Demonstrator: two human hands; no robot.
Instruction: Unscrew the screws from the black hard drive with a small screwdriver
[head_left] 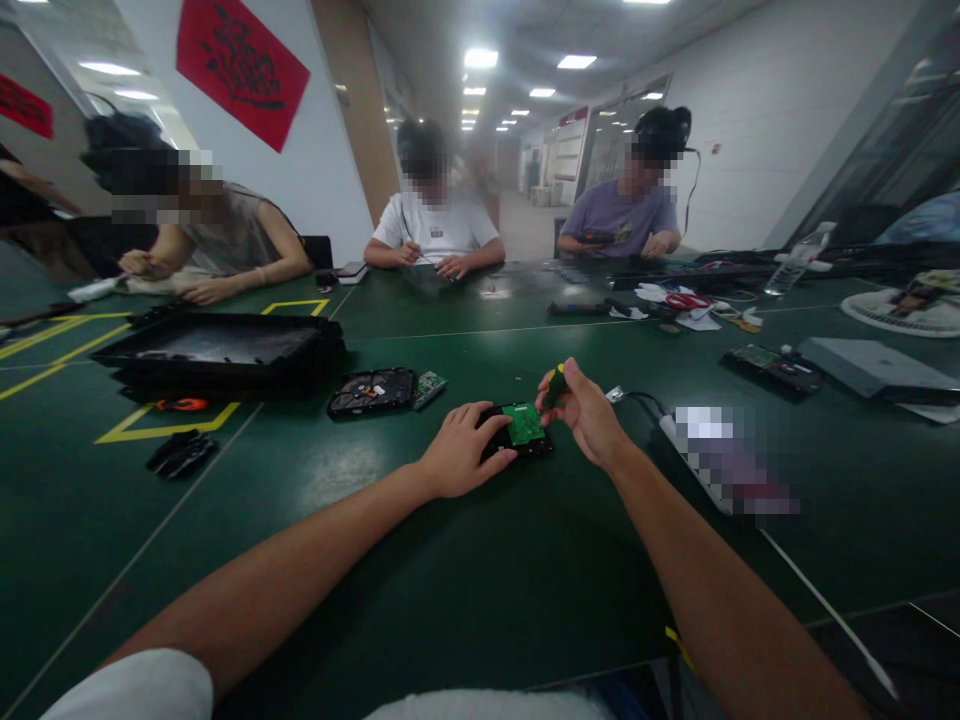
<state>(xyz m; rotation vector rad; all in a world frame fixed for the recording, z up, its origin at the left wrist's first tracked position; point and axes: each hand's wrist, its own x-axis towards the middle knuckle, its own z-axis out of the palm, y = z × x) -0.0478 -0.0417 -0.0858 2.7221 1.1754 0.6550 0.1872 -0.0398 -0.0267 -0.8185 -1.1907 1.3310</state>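
Mid-counter, toward the near edge, the drive [525,436] lies board-up; the left hand [457,452] presses its left end with fingers together, and the right hand [590,415] has its fingers wrapped around a screwdriver [555,383] whose tip meets the drive. Left of it lie a second drive [371,390], a loose board [429,388] and stacked black trays [225,350], and a power strip [720,455] lies just right of the right wrist. The counter [450,590] is dark green with yellow tape lines; three people sit along its far edge in a bright white corridor.

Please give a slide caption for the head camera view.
Left hand steadies a hard drive; right hand holds a screwdriver at its green circuit board.
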